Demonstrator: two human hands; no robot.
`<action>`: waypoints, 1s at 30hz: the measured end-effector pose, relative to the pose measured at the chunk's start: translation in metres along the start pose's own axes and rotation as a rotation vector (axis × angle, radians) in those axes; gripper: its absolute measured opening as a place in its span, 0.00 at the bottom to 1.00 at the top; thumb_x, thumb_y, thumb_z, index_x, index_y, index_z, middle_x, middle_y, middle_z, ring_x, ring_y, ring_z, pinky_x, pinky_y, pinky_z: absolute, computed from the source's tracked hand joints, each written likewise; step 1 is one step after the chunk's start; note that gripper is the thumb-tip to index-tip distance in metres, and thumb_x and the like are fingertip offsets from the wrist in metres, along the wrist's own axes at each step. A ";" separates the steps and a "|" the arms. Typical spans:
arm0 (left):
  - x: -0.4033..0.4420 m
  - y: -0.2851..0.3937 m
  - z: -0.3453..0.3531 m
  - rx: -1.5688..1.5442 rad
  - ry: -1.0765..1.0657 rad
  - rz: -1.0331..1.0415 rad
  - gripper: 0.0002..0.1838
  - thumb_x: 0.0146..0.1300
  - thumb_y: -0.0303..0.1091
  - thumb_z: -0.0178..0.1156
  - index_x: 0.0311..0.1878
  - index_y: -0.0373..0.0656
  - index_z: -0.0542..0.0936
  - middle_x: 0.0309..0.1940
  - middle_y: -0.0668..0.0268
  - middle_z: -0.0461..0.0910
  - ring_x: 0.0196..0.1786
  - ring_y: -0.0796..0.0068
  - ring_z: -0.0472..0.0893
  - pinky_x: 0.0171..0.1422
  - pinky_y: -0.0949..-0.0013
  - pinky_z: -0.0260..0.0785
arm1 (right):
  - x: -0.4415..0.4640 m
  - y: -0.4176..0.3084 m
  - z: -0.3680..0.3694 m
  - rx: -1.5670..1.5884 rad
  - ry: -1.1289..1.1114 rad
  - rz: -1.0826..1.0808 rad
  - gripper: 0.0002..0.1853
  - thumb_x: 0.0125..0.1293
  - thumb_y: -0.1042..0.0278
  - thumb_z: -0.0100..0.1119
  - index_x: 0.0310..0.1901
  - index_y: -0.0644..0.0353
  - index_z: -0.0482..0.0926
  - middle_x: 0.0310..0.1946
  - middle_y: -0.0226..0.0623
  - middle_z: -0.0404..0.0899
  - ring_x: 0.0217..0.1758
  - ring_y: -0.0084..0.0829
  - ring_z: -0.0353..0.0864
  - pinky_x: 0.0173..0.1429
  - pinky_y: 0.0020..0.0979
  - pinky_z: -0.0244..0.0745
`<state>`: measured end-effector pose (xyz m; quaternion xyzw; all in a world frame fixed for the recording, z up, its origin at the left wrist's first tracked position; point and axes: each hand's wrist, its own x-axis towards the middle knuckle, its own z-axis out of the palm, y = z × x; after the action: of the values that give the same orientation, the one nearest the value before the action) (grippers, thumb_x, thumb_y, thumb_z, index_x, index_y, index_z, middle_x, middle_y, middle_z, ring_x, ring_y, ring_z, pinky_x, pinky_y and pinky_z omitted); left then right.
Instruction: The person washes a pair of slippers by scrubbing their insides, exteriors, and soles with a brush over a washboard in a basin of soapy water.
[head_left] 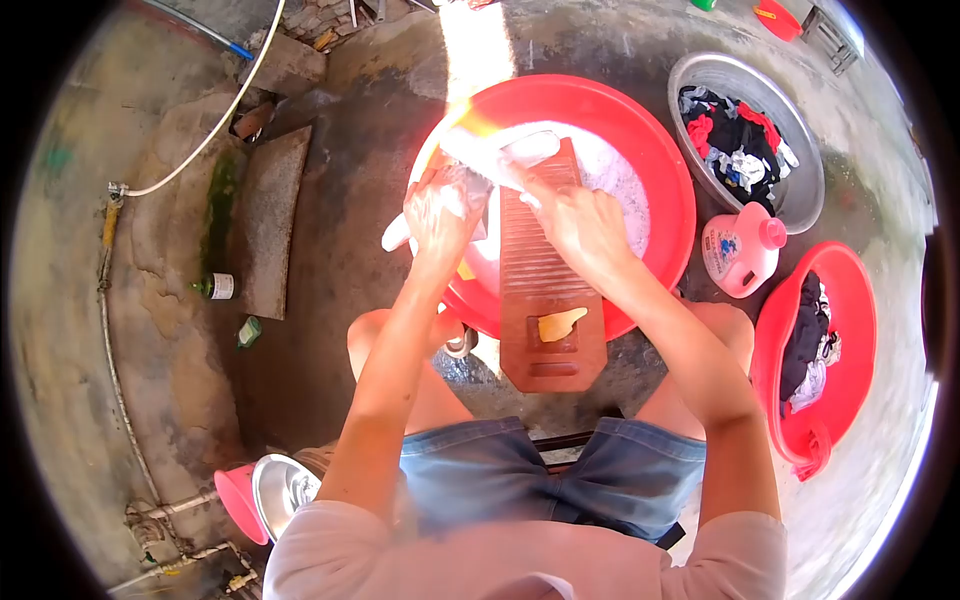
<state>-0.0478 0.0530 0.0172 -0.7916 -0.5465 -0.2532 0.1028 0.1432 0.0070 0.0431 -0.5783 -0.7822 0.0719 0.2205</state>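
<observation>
A white, sock-like wet cloth (475,155) is stretched over the far end of a brown washboard, its outline partly washed out by glare. My left hand (443,218) is closed around the cloth on the left side of the board, and a pale end sticks out beyond it. My right hand (578,222) pinches the cloth from the right between thumb and index finger, with suds on the thumb. The ridged washboard (550,262) leans in a large red basin (668,180) of foamy water. A yellow piece of soap (562,324) rests in the board's lower recess.
On the right stand a metal basin (812,190) of dark, red and white clothes, a pink detergent jug (742,250) and a red tub (862,310) with clothes. A green bottle (215,287) lies left by a stone slab (275,230). A steel bowl (268,490) sits lower left.
</observation>
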 end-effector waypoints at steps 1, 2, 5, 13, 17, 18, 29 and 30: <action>-0.002 0.000 0.000 0.015 0.015 0.028 0.13 0.42 0.37 0.67 0.32 0.44 0.82 0.26 0.61 0.81 0.33 0.62 0.80 0.40 0.62 0.70 | 0.009 0.015 -0.002 0.016 0.041 0.038 0.26 0.62 0.67 0.51 0.63 0.41 0.68 0.14 0.48 0.75 0.19 0.46 0.78 0.25 0.45 0.73; -0.001 0.001 0.000 0.028 0.036 0.052 0.13 0.41 0.36 0.67 0.32 0.43 0.82 0.26 0.61 0.81 0.33 0.62 0.80 0.40 0.62 0.70 | 0.020 0.027 -0.007 0.060 0.095 0.125 0.27 0.61 0.69 0.50 0.63 0.40 0.68 0.15 0.48 0.75 0.19 0.46 0.78 0.26 0.47 0.74; 0.001 0.003 0.008 0.034 0.014 0.049 0.13 0.41 0.36 0.67 0.33 0.43 0.83 0.28 0.62 0.82 0.34 0.63 0.80 0.40 0.62 0.70 | 0.016 0.011 0.000 0.081 0.044 0.121 0.27 0.61 0.68 0.51 0.63 0.40 0.68 0.16 0.48 0.76 0.20 0.46 0.79 0.27 0.46 0.74; 0.004 0.004 0.006 -0.025 0.068 0.099 0.16 0.40 0.34 0.67 0.36 0.43 0.83 0.28 0.61 0.82 0.33 0.62 0.80 0.40 0.60 0.71 | 0.017 0.016 0.013 0.134 0.060 0.135 0.27 0.60 0.68 0.53 0.63 0.40 0.69 0.18 0.50 0.76 0.21 0.48 0.78 0.27 0.47 0.74; -0.001 0.006 0.005 -0.112 -0.053 -0.104 0.17 0.44 0.37 0.68 0.39 0.41 0.83 0.30 0.58 0.83 0.32 0.56 0.81 0.39 0.58 0.73 | 0.011 0.007 0.019 0.181 0.048 0.021 0.29 0.61 0.66 0.54 0.65 0.35 0.65 0.18 0.49 0.76 0.21 0.48 0.79 0.28 0.46 0.74; 0.000 0.004 0.003 -0.153 -0.082 -0.191 0.18 0.45 0.37 0.68 0.40 0.40 0.83 0.30 0.56 0.83 0.33 0.55 0.82 0.38 0.58 0.73 | 0.016 0.018 0.013 0.134 0.043 0.068 0.28 0.61 0.66 0.54 0.65 0.36 0.66 0.18 0.48 0.77 0.21 0.48 0.78 0.28 0.45 0.74; 0.004 0.024 0.012 -1.168 -0.280 -0.335 0.32 0.52 0.34 0.68 0.59 0.37 0.67 0.51 0.58 0.75 0.52 0.69 0.76 0.60 0.67 0.66 | 0.027 0.056 0.026 1.092 0.018 0.213 0.20 0.54 0.67 0.67 0.48 0.64 0.77 0.33 0.38 0.81 0.35 0.27 0.78 0.44 0.29 0.72; 0.004 0.029 0.005 -1.159 -0.260 -0.314 0.32 0.52 0.34 0.68 0.60 0.37 0.66 0.51 0.58 0.75 0.52 0.69 0.76 0.60 0.67 0.67 | 0.028 0.056 0.023 1.033 0.029 0.223 0.20 0.54 0.67 0.67 0.47 0.64 0.77 0.34 0.40 0.81 0.35 0.28 0.78 0.43 0.29 0.72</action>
<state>-0.0189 0.0477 0.0182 -0.6532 -0.4380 -0.4228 -0.4502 0.1759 0.0540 0.0095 -0.4749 -0.5755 0.4631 0.4783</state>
